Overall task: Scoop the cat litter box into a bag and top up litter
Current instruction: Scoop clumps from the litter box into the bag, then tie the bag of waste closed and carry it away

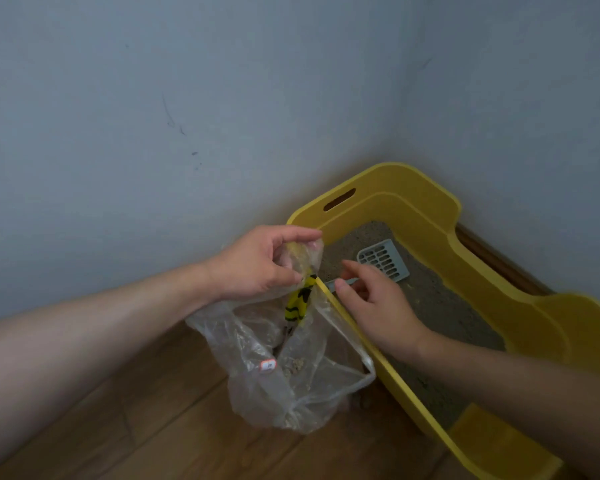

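Grey-blue walls (153, 98) met in a corner above a wooden floor (146, 431), and the yellow litter box (388, 178) sat pushed into that corner. Sandy litter (440, 306) covered its bottom, and a pale blue slotted scoop (383, 259) lay on the litter near the box's far end, its handle pointing back toward the near rim. Just outside that rim, the left grip (257, 265) pinched the gathered top of a clear plastic bag (284, 375) between thumb and curled fingers. The bag hung against the outer wall of the box, with pale clumps (293, 365) lying low inside it, a yellow patch with black marks (297, 303) higher up and a small white label (268, 365) on its side. The right grip (378, 306) was reached over the rim into the box, thumb and forefinger set either side of the scoop's handle. Whether they actually pinched it could not be told from this view. The step in hand looked like the scooping itself, with some waste already bagged and no fresh litter container in view, so the top-up seemed not yet begun. The next move would likely call for a firm hold on the handle. The scoop would then be drawn under a clump, shaken so loose grains fell through the slots, and lifted over the rim. Meanwhile the left grip would need to spread the bag's mouth wider.
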Motion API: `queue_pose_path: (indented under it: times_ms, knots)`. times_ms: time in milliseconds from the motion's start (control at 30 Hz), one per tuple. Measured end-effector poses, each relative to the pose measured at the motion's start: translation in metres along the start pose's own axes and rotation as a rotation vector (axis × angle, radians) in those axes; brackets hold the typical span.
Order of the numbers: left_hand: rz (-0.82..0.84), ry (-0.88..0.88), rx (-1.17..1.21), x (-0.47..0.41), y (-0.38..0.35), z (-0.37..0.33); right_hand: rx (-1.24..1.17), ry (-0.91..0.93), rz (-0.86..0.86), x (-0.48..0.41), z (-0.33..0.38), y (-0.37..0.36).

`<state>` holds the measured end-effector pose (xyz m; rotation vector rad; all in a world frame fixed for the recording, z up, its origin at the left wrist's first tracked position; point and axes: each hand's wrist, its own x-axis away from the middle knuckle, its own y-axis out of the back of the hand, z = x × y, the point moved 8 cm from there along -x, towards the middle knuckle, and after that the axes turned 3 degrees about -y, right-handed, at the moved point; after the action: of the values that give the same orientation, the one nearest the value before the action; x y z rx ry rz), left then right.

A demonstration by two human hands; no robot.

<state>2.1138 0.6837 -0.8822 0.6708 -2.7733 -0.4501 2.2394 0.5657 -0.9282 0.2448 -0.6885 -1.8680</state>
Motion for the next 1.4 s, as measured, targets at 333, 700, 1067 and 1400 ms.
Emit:
queue_pose_path:
  times_ms: [333, 700, 1067, 1400]
  knots:
    - [-0.080, -0.011, -0.125, 0.051, 0.030, -0.018, 0.226, 0.154, 0.071, 0.032, 0.049, -0.009]
    - [-0.177, -0.051, -0.242, 0.104, 0.054, -0.026, 0.583, 0.072, 0.171, 0.046, 0.065, -0.026]
    - [-0.255, 0.157, -0.612, 0.136, 0.077, 0.006, 0.300, 0.042, 0.078, 0.049, 0.087, -0.005]
    - [-0.168, 0.166, -0.792, 0.138, 0.082, 0.019, -0.035, 0.122, 0.132, 0.055, 0.112, 0.010]
